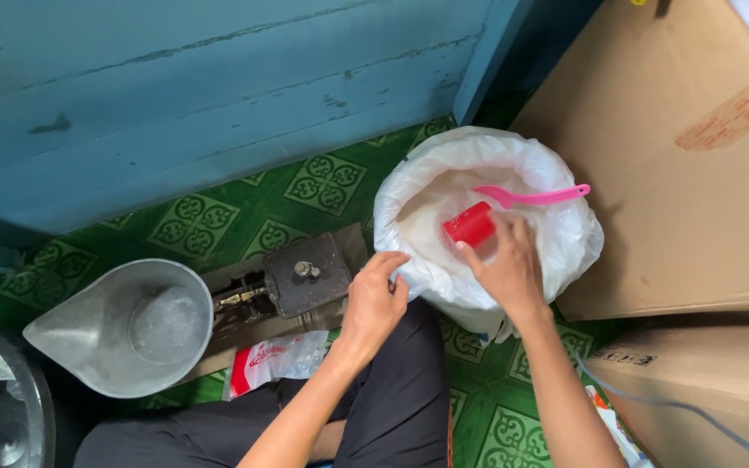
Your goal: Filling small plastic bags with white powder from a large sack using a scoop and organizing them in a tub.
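A white plastic sack (565, 238) stands open on the floor, filled with a pale grainy stuff. My right hand (509, 269) reaches into it and holds a small red cup (470, 224) over the contents. My left hand (374, 299) grips the sack's near rim on the left side. A pink plastic spoon (535, 197) lies across the far side of the sack's mouth.
A metal scale pan (119, 325) sits on a dark weighing scale (301, 277) to the left. Under it lies a white and red plastic packet (275, 360). Cardboard boxes (695, 156) stand at the right, a blue wooden wall (218, 95) behind. Green patterned floor covering (218, 221) lies underneath.
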